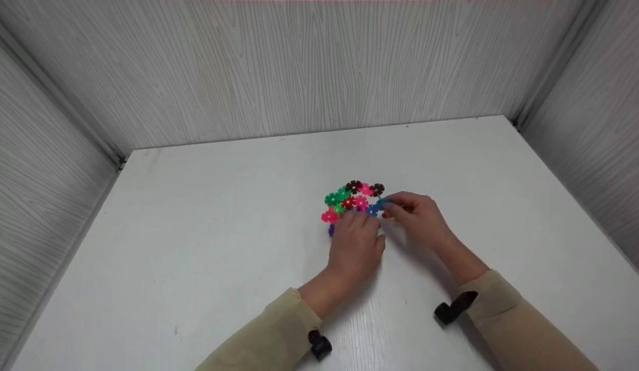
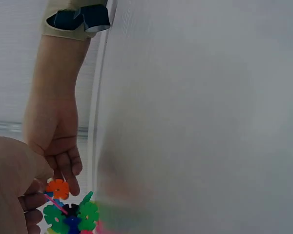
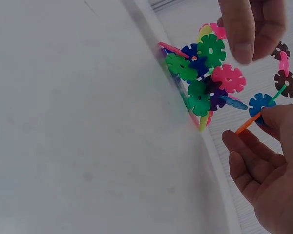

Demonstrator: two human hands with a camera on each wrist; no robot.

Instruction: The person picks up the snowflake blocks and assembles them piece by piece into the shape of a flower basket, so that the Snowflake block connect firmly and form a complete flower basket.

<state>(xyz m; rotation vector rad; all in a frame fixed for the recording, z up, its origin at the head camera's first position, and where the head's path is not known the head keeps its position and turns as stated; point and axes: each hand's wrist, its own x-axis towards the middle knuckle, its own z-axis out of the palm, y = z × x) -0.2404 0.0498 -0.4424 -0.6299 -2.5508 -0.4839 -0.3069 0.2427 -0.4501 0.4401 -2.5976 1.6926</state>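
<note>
A colourful construction of interlocking snowflake discs (image 1: 347,201) stands on the white table, with green, pink, red, blue, purple and dark brown pieces joined together. My right hand (image 1: 422,219) pinches an orange disc (image 3: 249,123) and a blue disc (image 3: 260,103) between thumb and fingers at the construction's right side. A green disc seen edge-on (image 3: 278,94) links the blue one to a dark brown disc (image 3: 286,83). My left hand (image 1: 355,245) is over the near side, hiding part of the construction. In the right wrist view its thumb and loosely bent fingers show nothing between them.
The white tabletop (image 1: 206,221) extends around both hands. Wood-grain panels stand at the back (image 1: 309,67), left (image 1: 36,144) and right (image 1: 597,129). Beige sleeves cover both forearms, and each wrist wears a small black camera mount (image 1: 455,307).
</note>
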